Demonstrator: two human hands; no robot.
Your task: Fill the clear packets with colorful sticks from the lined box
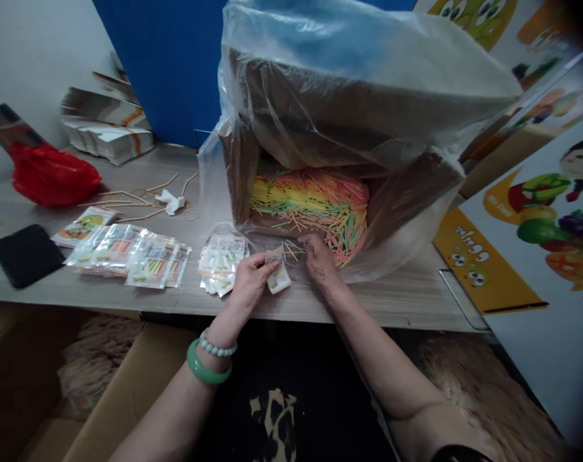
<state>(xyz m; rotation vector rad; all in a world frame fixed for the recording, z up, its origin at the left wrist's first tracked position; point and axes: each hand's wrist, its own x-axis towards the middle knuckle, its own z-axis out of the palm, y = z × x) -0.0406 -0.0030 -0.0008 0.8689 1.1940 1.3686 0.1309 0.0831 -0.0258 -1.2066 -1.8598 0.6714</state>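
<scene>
My left hand (251, 277) pinches a small printed plastic packet (278, 277) by its upper edge, just above the table front. My right hand (320, 259) is to its right with curled fingers. Several thin coloured sticks (294, 250) lie between its fingertips and the packet, and it seems to grip some of them. Behind the hands, an open cardboard box (240, 173) lined with clear plastic holds a heap of pink, yellow, green and orange sticks (315, 202). A pile of flat packets (222, 256) lies left of my left hand.
Filled clear packets (151, 260) lie further left, near a black flat pad (27, 255) and a printed card stack (84, 226). Behind them are a red bag (53, 174), rubber bands (191, 215) and stacked cartons (109, 131). A printed carton (536, 237) stands right.
</scene>
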